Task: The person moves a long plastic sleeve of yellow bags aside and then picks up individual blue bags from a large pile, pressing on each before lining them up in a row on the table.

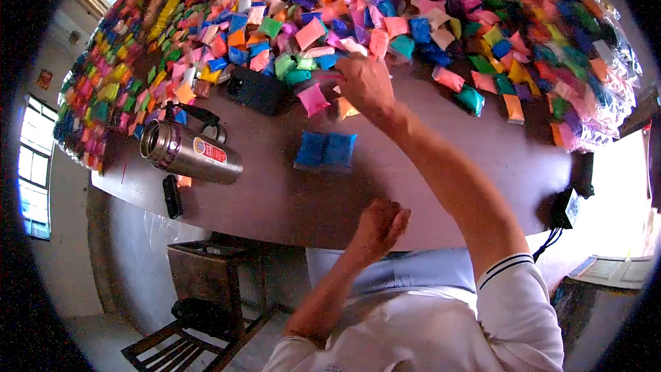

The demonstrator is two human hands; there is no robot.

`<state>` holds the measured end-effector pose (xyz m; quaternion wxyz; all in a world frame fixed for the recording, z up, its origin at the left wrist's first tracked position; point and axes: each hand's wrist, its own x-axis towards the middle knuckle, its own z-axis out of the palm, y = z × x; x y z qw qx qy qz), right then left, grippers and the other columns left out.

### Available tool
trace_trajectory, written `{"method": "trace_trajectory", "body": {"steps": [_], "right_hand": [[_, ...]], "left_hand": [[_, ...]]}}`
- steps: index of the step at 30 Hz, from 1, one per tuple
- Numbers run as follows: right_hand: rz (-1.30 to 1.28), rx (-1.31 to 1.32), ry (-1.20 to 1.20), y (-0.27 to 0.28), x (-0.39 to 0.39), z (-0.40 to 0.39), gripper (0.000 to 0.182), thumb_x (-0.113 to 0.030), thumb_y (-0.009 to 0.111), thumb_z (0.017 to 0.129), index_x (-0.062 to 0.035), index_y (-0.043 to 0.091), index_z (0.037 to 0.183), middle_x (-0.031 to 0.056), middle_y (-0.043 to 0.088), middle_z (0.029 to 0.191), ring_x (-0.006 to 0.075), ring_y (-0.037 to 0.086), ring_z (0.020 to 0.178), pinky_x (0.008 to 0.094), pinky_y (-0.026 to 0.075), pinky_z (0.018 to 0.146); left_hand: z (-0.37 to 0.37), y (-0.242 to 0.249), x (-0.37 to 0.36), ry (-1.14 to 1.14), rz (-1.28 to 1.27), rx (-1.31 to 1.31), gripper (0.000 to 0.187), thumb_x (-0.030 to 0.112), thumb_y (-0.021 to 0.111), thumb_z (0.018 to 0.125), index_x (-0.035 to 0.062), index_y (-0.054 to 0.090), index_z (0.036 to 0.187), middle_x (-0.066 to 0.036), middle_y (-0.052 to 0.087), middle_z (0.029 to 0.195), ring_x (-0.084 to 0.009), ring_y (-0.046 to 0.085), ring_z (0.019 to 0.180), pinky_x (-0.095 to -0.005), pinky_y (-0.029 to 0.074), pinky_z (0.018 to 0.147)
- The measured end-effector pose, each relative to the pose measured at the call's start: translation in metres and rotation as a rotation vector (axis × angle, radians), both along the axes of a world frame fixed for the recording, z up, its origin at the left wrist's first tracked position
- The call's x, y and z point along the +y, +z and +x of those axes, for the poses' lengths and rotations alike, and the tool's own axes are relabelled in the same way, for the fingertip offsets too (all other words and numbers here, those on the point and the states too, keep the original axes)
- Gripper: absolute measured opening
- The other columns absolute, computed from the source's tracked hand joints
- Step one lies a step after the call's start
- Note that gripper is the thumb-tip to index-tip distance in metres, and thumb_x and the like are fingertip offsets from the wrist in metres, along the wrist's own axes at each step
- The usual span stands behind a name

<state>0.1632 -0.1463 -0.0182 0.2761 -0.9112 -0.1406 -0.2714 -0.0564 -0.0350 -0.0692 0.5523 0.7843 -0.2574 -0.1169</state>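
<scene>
The pink packet (314, 100) lies on the tabletop (416, 186), at the near edge of the big pile (310, 33), just beside the right hand (366, 84). The orange packet (347, 108) lies just under that hand, partly hidden by it. The right hand's fingers are bent down at the edge of the pile; a blurry bit of pink shows next to them, but I cannot tell if they are clamped on a packet or not. The packets look small, puffy and shiny, so I think each one is light and soft, a bit slippery, and could split if squeezed hard. A soft pinch across the fat middle or on one flat end should hold one well. Two blue packets (325, 151) lie side by side, nearer the person. The left hand (383, 224) is over the near edge of the tabletop, its fingers curled in together, with nothing seen in them. To the left of the pink packet is a black phone (255, 89), and past that a shiny flask (193, 153) lies on its side.
</scene>
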Motion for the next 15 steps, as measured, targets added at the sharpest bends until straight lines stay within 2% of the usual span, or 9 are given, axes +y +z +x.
{"method": "trace_trajectory", "body": {"steps": [1,7,9,12,14,15], "right_hand": [[-0.078,-0.018,-0.042,-0.001,-0.001,0.013,0.01,-0.01,0.06,0.075,-0.0063,0.064,0.083,0.0181,0.063,0.081,0.0367,0.062,0.072,0.0457,0.05,0.063],[-0.304,0.061,-0.087,-0.008,0.001,0.055,0.022,-0.009,0.056,0.076,-0.0076,0.066,0.095,0.0197,0.064,0.09,0.0349,0.065,0.079,0.0439,0.052,0.067],[-0.347,0.063,-0.09,-0.015,0.002,0.061,0.026,-0.01,0.055,0.078,-0.0069,0.064,0.102,0.0196,0.063,0.095,0.0345,0.066,0.081,0.0434,0.053,0.066],[-0.446,0.078,-0.103,-0.022,0.002,0.068,0.023,-0.011,0.055,0.078,-0.0059,0.064,0.099,0.0199,0.063,0.093,0.034,0.066,0.079,0.0433,0.053,0.065],[-0.387,-0.018,-0.096,-0.027,-0.004,0.075,0.019,-0.013,0.059,0.077,-0.0054,0.064,0.094,0.0184,0.062,0.091,0.033,0.065,0.075,0.0432,0.052,0.063],[-0.284,-0.071,-0.066,-0.02,-0.006,0.072,0.018,-0.014,0.061,0.076,-0.0051,0.064,0.091,0.0184,0.062,0.091,0.0333,0.064,0.073,0.0441,0.052,0.062]], "left_hand": [[0.002,0.001,0.0,-0.02,0.003,-0.034,0.033,0.026,0.047,0.095,0.0056,0.055,0.07,-0.011,0.056,0.065,-0.0274,0.053,0.058,-0.0383,0.043,0.057],[0.003,0.006,-0.002,-0.05,-0.009,0.016,0.049,0.039,0.041,0.095,0.0068,0.051,0.06,-0.011,0.051,0.058,-0.0303,0.051,0.056,-0.0405,0.04,0.056],[0.003,0.005,-0.003,-0.038,-0.023,-0.021,0.049,0.039,0.041,0.096,0.0068,0.05,0.06,-0.011,0.05,0.058,-0.0292,0.049,0.056,-0.0391,0.04,0.056],[0.005,0.001,-0.002,-0.045,-0.003,-0.095,0.047,0.037,0.043,0.096,0.0068,0.049,0.061,-0.01,0.05,0.058,-0.0265,0.049,0.056,-0.0369,0.04,0.056],[0.003,0.0,-0.003,-0.068,0.036,-0.13,0.044,0.035,0.044,0.096,0.0067,0.05,0.063,-0.01,0.05,0.059,-0.0249,0.049,0.056,-0.0361,0.04,0.056],[0.002,0.003,-0.002,-0.055,0.015,-0.02,0.039,0.03,0.046,0.095,0.0052,0.051,0.065,-0.012,0.052,0.064,-0.0292,0.051,0.061,-0.0392,0.04,0.06]]}}
